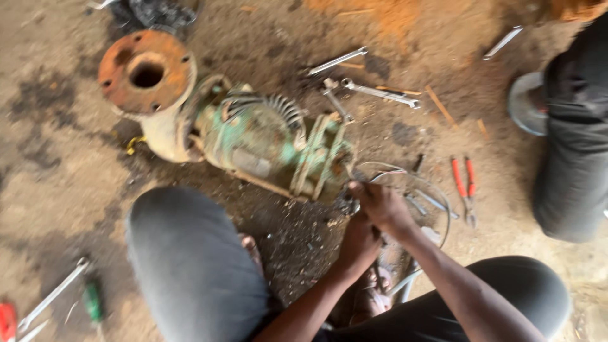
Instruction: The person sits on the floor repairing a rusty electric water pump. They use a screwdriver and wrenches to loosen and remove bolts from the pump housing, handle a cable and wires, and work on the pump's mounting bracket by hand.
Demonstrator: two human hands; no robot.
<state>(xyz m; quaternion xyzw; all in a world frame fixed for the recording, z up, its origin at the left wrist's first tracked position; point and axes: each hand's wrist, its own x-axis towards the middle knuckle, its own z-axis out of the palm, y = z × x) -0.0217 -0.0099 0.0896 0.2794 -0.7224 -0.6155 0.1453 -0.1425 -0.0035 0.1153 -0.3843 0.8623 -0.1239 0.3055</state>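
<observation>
— What lay at the far left of the dirt floor [50, 190]?

— A red-handled tool [6, 322] at the bottom edge, a long spanner [54, 295] beside it, and a green-handled screwdriver [93, 301] just right of that.

— And the big piece?

— A green pump [266, 142] lay on its side in the middle, its rusty round flange [145, 69] turned up at the left end. The person's left knee [190, 259] was just below it.

— Where were the hands?

— Both were at the pump's right end. The left hand [359, 244] sat lower, fingers curled, but what it gripped was too blurred to tell. The right hand [382, 206] was above, touching it, closed with its fingertips pressed against the pump's end, seemingly pinching something small that I could not make out. Grey wires [411, 180] looped out just right of the hands.

— Anything farther right?

— Three spanners [354, 82] lay above the pump, near one another. Red-handled pliers [465, 187] lay right of the wires, another spanner [503, 42] near the top, and another person's dark trouser leg [573, 145] at the right edge.
</observation>
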